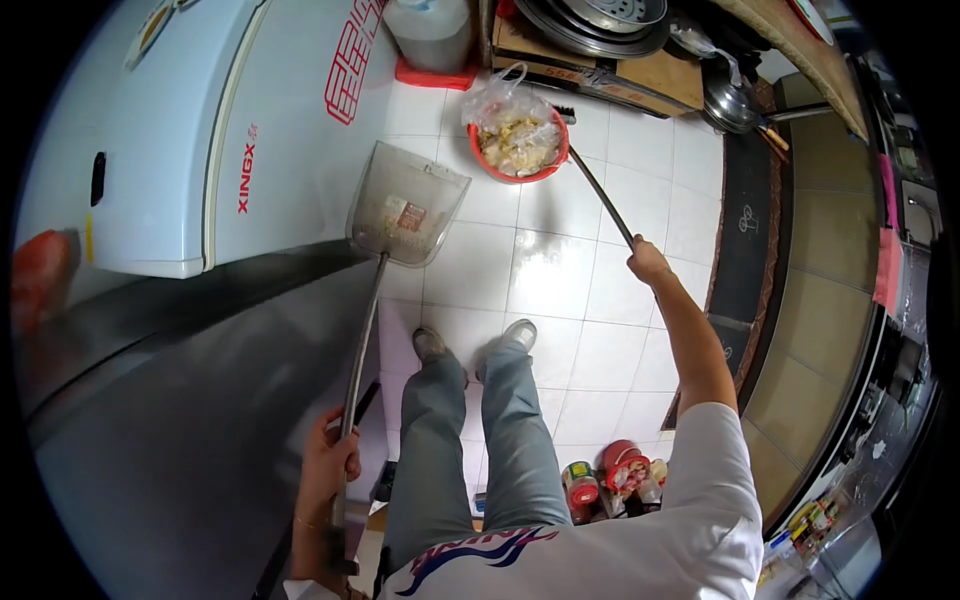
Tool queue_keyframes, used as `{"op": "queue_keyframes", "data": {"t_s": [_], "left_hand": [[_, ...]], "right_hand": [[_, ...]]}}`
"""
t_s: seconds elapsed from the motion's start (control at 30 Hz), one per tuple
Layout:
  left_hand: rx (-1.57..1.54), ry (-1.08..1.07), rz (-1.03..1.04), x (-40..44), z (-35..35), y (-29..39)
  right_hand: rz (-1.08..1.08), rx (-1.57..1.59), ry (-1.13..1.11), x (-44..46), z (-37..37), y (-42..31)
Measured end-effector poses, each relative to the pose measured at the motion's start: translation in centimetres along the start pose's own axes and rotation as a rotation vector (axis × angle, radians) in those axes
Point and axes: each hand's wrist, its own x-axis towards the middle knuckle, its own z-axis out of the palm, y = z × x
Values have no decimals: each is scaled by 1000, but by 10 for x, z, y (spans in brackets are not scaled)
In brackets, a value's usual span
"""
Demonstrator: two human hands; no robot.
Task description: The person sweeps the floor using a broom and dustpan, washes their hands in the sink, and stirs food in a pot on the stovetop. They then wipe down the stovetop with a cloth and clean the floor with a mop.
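My left hand (330,455) is wrapped round the long handle of a clear dustpan (412,205), whose pan is beside the freezer. My right hand (648,260) grips a dark stick (603,197) that slants up and left. The stick's far end passes behind a red basin (518,175), where dark bristles (565,115) show at its edge. Inside the basin lies a clear plastic bag (512,110) with yellowish scraps.
A freezer (290,130) stands at the left. Along the back are a water jug (430,35) and a cardboard box (640,85) under metal pans. A dark mat (745,220) runs along the right; jars (580,485) stand near my legs.
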Motion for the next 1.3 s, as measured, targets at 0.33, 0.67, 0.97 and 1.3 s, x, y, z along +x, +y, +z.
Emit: {"op": "queue_keyframes", "data": {"t_s": [0.33,0.67,0.97,1.3], "left_hand": [[21,65,62,-11,-3,32],[77,1,93,34,-12,43],[17,-66,26,50,-24,16],[7,-65,-34,71,-38,-4]], "right_hand": [[34,-7,-64,-68,18,27],[95,79,-234,-196,76,32],[227,268,-406,-334,107,19],[191,693,-238,-233,3,-8]]}}
